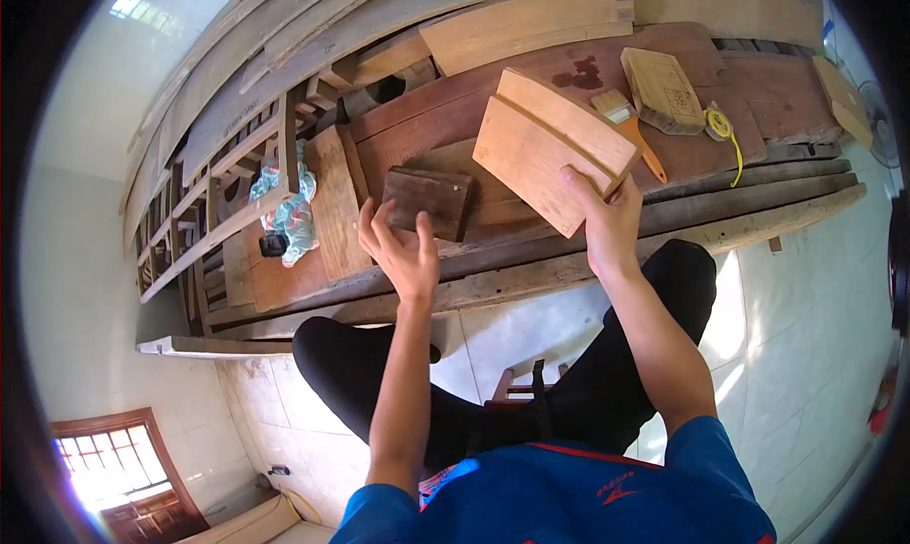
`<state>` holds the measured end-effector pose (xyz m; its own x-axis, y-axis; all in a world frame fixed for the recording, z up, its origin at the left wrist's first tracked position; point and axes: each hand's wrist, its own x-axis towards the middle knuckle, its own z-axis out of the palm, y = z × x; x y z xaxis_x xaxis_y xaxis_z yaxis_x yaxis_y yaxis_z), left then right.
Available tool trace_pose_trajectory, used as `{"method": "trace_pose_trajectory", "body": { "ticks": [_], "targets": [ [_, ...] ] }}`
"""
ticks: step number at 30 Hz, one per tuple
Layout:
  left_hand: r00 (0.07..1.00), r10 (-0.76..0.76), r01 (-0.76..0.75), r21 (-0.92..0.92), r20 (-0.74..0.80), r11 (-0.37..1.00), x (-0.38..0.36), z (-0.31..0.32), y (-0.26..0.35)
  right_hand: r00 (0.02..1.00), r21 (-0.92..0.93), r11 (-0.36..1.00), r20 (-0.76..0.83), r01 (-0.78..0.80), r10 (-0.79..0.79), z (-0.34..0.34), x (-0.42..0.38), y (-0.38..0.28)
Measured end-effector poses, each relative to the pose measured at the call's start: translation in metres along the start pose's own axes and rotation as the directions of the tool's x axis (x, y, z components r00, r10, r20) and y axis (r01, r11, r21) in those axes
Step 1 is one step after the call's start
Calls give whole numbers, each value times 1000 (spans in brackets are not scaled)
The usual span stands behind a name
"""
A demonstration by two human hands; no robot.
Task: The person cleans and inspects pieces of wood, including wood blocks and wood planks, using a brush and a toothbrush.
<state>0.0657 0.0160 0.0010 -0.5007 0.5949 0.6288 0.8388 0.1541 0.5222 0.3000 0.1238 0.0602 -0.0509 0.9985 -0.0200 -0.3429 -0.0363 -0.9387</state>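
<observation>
My right hand (pixel 611 217) grips the lower right corner of a light wooden piece (pixel 540 155), its thumb across the front face. This piece has a raised strip along its length and is held tilted above the bench. My left hand (pixel 403 250) has its fingers spread, fingertips beside a dark brown wooden block (pixel 428 201) lying on the bench. Just right of the light piece lies a paintbrush (pixel 630 132) with an orange handle. Beyond it are a thick wooden board (pixel 664 91) and a yellow tape measure (pixel 718 125) with its tape partly out.
The wooden bench (pixel 398 127) has a slatted back, with planks (pixel 531 23) lying along it. A patterned cloth (pixel 294 212) and a small black object (pixel 273 245) sit at the left end. A dark wet stain (pixel 580 73) marks the bench top. My knees are against the front edge.
</observation>
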Motion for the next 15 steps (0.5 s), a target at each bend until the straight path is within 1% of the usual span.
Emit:
{"method": "trace_pose_trajectory", "body": {
  "ticks": [1, 3, 5, 6, 9, 12, 15],
  "targets": [
    [994, 99, -102, 47, 55, 994, 8, -7, 7, 1000, -17, 1000, 5, 14, -14, 0, 0, 1],
    [955, 205, -203, -30, 214, 979, 21, -13, 10, 999, -52, 998, 10, 48, -47, 0, -1, 3],
    [885, 298, -286, -89, 357, 954, 33, -15, 16, 999, -54, 997, 10, 51, -51, 0, -1, 3],
    [893, 291, -280, -84, 343, 956, 37, -13, 22, 998, -54, 997, 10, 55, -54, 1, 0, 3],
    [848, 220, -190, -110, 482, 976, 49, -3, 15, 999, -60, 997, 0, 45, -45, 0, 2, 6],
    [845, 290, -243, -161, 449, 957, 52, 11, 9, 999, -27, 999, -15, 33, -33, 0, 2, 5],
    [850, 323, -284, -155, 417, 946, 52, 16, 6, 1000, -15, 1000, -29, 9, -10, 0, 3, 2]
  ]
}}
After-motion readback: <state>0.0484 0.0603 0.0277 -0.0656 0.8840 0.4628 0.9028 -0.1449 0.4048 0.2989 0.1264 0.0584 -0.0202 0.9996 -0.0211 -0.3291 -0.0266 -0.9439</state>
